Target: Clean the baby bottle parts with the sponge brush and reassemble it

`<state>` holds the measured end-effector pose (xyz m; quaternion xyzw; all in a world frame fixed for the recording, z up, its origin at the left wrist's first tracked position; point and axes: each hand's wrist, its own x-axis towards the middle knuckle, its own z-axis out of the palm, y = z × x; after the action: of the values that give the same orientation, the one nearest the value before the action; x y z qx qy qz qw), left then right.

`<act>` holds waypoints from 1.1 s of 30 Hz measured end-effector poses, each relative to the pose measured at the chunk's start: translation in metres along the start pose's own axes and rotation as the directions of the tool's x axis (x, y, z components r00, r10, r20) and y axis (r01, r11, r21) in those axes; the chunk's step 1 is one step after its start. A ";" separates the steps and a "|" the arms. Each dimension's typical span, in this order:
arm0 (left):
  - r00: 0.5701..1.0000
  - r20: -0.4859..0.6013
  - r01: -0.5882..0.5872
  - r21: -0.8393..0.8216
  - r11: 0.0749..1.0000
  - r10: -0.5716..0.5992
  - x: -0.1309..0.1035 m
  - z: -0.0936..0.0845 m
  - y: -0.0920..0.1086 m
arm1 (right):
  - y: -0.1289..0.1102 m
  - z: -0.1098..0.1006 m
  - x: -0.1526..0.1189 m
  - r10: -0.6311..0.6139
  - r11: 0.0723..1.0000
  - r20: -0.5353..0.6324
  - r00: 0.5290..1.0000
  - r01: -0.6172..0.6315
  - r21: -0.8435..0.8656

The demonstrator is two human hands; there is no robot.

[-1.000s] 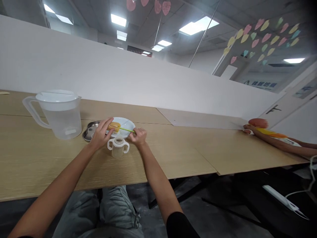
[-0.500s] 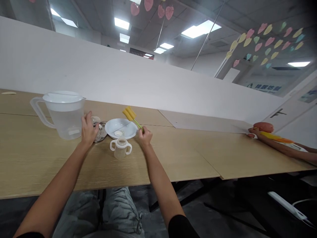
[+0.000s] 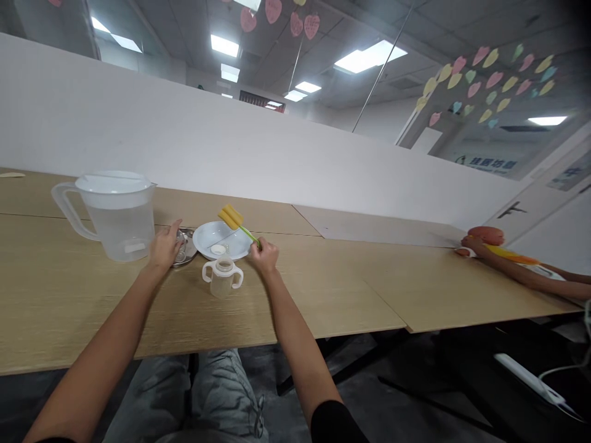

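Yellow sponge brush (image 3: 231,216) with thin green stick (image 3: 249,234), round bluish-white bowl (image 3: 238,241), cloudy-clear plastic bottle (image 3: 221,287) with white handles (image 3: 206,271), translucent white lidded pitcher (image 3: 120,223), silver metal tray (image 3: 192,251), pale wood-grain counter (image 3: 318,277)

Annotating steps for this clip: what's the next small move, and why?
Probably ease the left hand off the clear part at the metal tray. The part appears to rest there, partly hidden; a small white piece lies in the white bowl, and the right hand is busy holding the yellow sponge brush, so the left could fetch that piece.
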<state>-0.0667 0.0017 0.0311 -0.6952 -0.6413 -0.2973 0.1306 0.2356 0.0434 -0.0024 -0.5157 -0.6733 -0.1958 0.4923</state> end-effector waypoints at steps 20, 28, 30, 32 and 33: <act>0.980 0.177 -0.081 -0.047 0.996 0.088 0.007 0.012 -0.020 | 0.000 0.001 0.000 -0.029 0.999 0.002 1.000 0.030 -0.013; 0.986 0.148 -0.079 0.060 0.995 0.069 0.005 -0.001 -0.010 | -0.001 0.002 0.001 -0.010 0.999 0.028 1.000 0.011 -0.034; 0.984 0.171 -0.069 0.068 0.995 0.057 0.005 -0.002 -0.009 | -0.002 0.002 0.000 -0.008 0.999 0.038 0.999 0.009 -0.032; 0.985 0.164 -0.056 0.048 0.997 0.048 0.004 -0.002 -0.007 | -0.002 0.002 0.000 -0.009 1.000 0.047 0.999 0.010 -0.028; 0.989 0.143 -0.040 0.040 0.998 0.033 0.004 -0.003 -0.005 | -0.002 0.002 0.000 -0.010 1.000 0.047 0.999 0.011 -0.027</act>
<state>-0.0726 0.0040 0.0349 -0.7233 -0.6423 -0.2307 0.1047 0.2331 0.0442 -0.0025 -0.5233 -0.6845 -0.1955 0.4684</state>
